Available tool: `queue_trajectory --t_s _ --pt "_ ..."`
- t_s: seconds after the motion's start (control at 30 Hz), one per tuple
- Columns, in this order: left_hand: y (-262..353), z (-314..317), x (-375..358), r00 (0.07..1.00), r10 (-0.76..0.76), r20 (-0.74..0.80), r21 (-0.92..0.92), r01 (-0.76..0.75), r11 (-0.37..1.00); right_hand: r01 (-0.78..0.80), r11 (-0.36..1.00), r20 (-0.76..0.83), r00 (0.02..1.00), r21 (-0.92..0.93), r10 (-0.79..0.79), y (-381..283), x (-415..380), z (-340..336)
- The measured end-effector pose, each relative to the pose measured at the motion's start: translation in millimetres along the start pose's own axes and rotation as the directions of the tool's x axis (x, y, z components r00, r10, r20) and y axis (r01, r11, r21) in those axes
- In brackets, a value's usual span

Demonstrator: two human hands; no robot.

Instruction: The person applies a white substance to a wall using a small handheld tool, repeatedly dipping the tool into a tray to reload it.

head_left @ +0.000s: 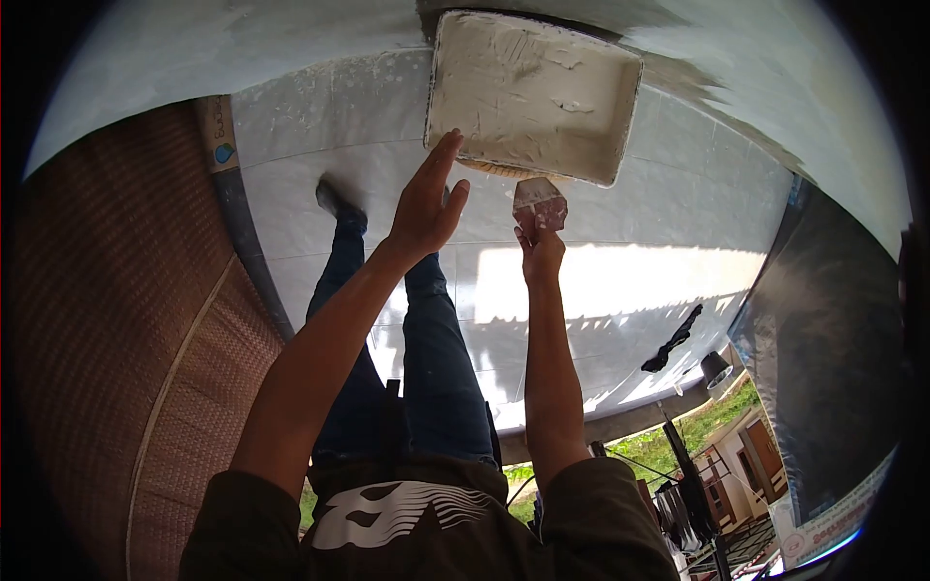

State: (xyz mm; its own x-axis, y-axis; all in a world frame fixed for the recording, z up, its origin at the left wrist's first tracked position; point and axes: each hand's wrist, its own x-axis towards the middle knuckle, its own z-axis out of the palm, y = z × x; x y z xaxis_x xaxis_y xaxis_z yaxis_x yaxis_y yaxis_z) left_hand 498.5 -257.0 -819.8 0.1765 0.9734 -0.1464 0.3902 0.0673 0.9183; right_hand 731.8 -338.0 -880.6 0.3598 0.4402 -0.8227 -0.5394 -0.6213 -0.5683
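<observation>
A shallow rectangular tray (630,116) filled with off-white, putty-like paste lies on the floor ahead of me. The paste (513,87) has ridges and smears across its surface. My left hand (426,211) is open, fingers stretched forward, and its fingertips overlap the tray's near left corner in this view. In my right hand (542,254) is a putty knife (540,201), its wide blade smeared with paste and pointing at the tray's near edge. The fingers are closed round its lower part.
Grey floor tiles (387,184) lie under the tray, with a sunlit strip at the right. A black strip-like item (672,339) and a dark pot (716,369) are to the right. Brown bubble wrap (126,281) covers the left side. A grey wall (320,39) curves along the top.
</observation>
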Motion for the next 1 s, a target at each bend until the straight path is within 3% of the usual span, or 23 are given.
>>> queue_trajectory --t_s 0.1,0.13,0.17,0.2,0.23,0.27,0.3,0.33,0.37,0.53,0.67,0.77,0.87,1.0 --pt "1.8 3.4 0.1 1.0 0.006 0.002 -0.006 -0.006 1.0 -0.013 0.996 -0.063 0.998 -0.083 0.008 15.2 -26.7 -30.4" --pt "3.1 3.4 -0.8 1.0 0.001 0.005 -0.012 -0.001 1.0 0.157 0.889 0.008 0.985 -0.43 -0.17 10.0 -33.9 -40.4" --pt "2.9 2.7 -1.2 1.0 -0.005 0.007 -0.015 0.005 1.0 0.309 0.64 0.137 0.943 -0.703 -0.305 3.1 -35.5 -47.0" --pt "1.5 1.8 -2.4 1.0 -0.012 0.007 -0.015 0.012 1.0 0.541 0.177 0.393 0.764 -0.822 -0.511 -22.3 -43.6 -45.0" --pt "-0.7 1.1 -3.4 1.0 -0.015 0.004 -0.016 0.015 1.0 0.571 0.252 0.396 0.766 -0.782 -0.506 -54.2 -56.5 -25.5" --pt "-2.5 0.8 -2.5 1.0 -0.013 0.0 -0.019 0.013 1.0 0.602 0.084 0.488 0.714 -0.794 -0.502 -85.0 -59.0 -12.8" --pt "-3.2 0.6 -2.5 1.0 -0.013 -0.001 -0.024 0.013 1.0 0.682 -0.063 0.599 0.59 -0.729 -0.541 -109.0 -50.6 -6.7" --pt "-4.1 -0.1 -1.2 0.999 -0.031 -0.007 -0.013 0.031 0.999 0.674 -0.253 0.695 0.536 -0.694 -0.479 -132.5 -41.0 -2.0" --pt "-4.6 -0.1 -1.2 0.999 -0.052 -0.014 0.001 0.052 0.999 0.678 -0.321 0.739 0.517 -0.662 -0.432 -152.6 -29.2 5.3" --pt "-2.3 -4.4 -2.6 0.996 -0.079 -0.033 0.01 0.079 0.997 0.774 -0.441 0.885 0.447 -0.454 -0.127 -200.5 38.1 19.0" --pt "-12.4 -11.1 -8.5 0.994 -0.096 -0.057 0.005 0.097 0.995 0.815 -0.373 0.867 0.496 -0.444 0.051 -197.3 51.2 43.8" --pt "-17.9 -14.5 -13.4 0.992 -0.108 -0.06 0.026 0.109 0.994 0.858 -0.337 0.879 0.455 -0.388 0.145 -175.0 57.0 67.5" --pt "-21.8 -13.6 -15.5 0.994 -0.087 -0.073 0.03 0.089 0.996 0.884 -0.316 0.884 0.419 -0.344 0.208 -144.7 67.3 91.2" --pt "-17.8 -14.7 -12.9 0.994 -0.082 -0.066 0.035 0.084 0.996 0.881 -0.353 0.914 0.381 -0.315 0.136 -120.2 64.5 104.5"
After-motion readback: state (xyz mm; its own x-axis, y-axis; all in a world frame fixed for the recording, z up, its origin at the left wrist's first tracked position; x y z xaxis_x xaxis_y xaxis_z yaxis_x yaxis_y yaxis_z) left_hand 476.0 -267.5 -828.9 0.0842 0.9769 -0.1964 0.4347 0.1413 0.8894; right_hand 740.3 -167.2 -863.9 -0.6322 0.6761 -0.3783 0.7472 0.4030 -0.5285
